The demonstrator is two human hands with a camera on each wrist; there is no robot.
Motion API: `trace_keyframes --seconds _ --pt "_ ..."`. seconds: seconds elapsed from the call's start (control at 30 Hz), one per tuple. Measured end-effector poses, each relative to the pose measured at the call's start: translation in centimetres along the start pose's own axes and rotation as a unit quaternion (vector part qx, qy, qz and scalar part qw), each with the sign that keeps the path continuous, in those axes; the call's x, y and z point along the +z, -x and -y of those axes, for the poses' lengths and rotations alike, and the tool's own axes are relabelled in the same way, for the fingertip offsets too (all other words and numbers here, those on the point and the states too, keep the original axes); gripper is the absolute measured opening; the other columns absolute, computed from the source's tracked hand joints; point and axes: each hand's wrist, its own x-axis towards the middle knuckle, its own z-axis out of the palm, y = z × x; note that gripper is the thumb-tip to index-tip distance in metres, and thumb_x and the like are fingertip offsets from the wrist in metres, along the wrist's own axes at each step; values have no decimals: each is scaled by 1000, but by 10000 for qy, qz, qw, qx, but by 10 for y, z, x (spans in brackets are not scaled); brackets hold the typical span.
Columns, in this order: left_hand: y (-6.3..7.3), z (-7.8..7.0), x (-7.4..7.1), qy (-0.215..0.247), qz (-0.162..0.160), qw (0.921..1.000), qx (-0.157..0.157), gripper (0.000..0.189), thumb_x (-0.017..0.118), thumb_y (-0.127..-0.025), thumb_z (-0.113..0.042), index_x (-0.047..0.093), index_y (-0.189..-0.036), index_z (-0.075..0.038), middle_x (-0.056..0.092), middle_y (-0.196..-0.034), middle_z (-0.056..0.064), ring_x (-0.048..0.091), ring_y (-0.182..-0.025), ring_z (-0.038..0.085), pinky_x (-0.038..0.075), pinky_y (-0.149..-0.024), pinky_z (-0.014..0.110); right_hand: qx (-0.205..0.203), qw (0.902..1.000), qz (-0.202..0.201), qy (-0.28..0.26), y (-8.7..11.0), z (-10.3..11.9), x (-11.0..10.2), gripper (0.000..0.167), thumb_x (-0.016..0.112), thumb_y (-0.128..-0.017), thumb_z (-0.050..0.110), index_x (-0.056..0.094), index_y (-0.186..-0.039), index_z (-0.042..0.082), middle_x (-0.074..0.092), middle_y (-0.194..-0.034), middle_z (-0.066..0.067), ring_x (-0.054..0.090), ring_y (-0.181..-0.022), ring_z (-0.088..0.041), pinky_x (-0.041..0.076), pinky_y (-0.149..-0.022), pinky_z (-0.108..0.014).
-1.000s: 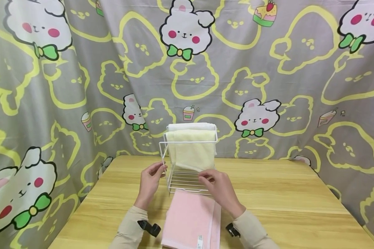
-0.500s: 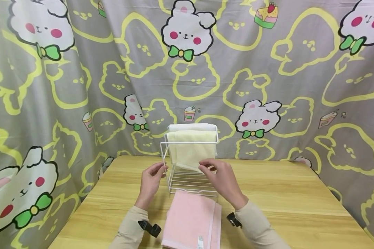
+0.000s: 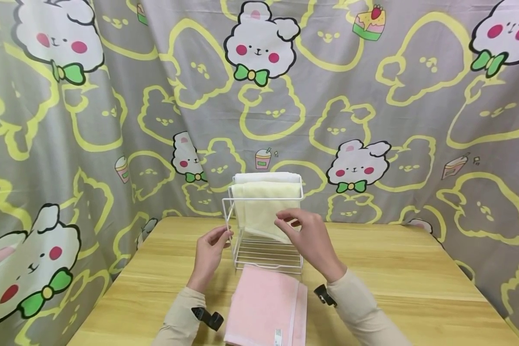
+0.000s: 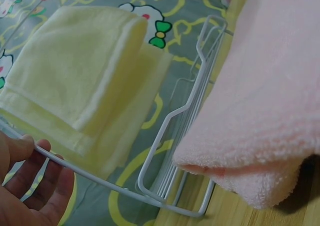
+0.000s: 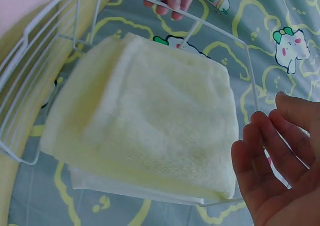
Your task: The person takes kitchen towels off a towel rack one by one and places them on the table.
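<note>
A white wire rack (image 3: pixel 264 198) stands on the table, and a folded yellow towel (image 3: pixel 259 216) hangs over one of its bars. Behind that hangs a white towel (image 3: pixel 265 177), mostly hidden by the yellow one. My left hand (image 3: pixel 209 254) holds the rack's left side wire, the thumb in front and the fingers behind it in the left wrist view. My right hand (image 3: pixel 309 242) is in front of the yellow towel's right part, fingers loosely bent with nothing between them. The right wrist view shows those fingers (image 5: pixel 245 161) beside the towel's edge.
A folded pink towel (image 3: pixel 261 307) with a small label lies in front of the rack, between my forearms. The wooden table (image 3: pixel 393 278) extends to both sides. A patterned curtain (image 3: pixel 328 120) hangs behind and at the sides.
My right hand has risen from the yellow towel's lower right corner to higher in front of it. My left hand stays on the rack's side wire.
</note>
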Motion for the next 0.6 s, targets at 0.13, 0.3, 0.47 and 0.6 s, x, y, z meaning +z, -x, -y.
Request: trace_keyframes --seconds 0.13,0.3,0.47,0.6 --pt "-1 0 1 -22 -8 10000 9 23 67 -99 -6 71 -119 4 72 -115 22 69 -94 12 62 -81 22 34 10000 6 -31 -7 1 -5 14 78 -92 15 79 -104 7 78 -96 -1 73 -86 -13 64 -76 -31" --pt "-1 0 1 -2 -47 10000 -34 23 68 -98 -6 72 -118 4 73 -115 20 70 -97 18 62 -80 23 81 9999 14 -68 -18 4 -10 15 77 -93 16 79 -104 5 78 -95 -2 73 -85 -13 64 -76 -30" --pt "0 -1 1 13 -51 10000 -65 23 67 -99 -5 71 -119 5 73 -114 21 71 -97 18 62 -80 22 -40 9999 -100 -5 -30 4 -13 15 77 -93 16 79 -103 5 79 -94 -3 74 -85 -15 64 -77 -33" --pt "0 0 1 4 -37 10000 -38 23 67 -99 -5 71 -120 5 71 -117 26 70 -102 27 62 -81 22 -18 9999 -159 22 -42 4 -15 16 78 -93 16 79 -104 5 79 -96 -5 74 -87 -18 64 -77 -36"
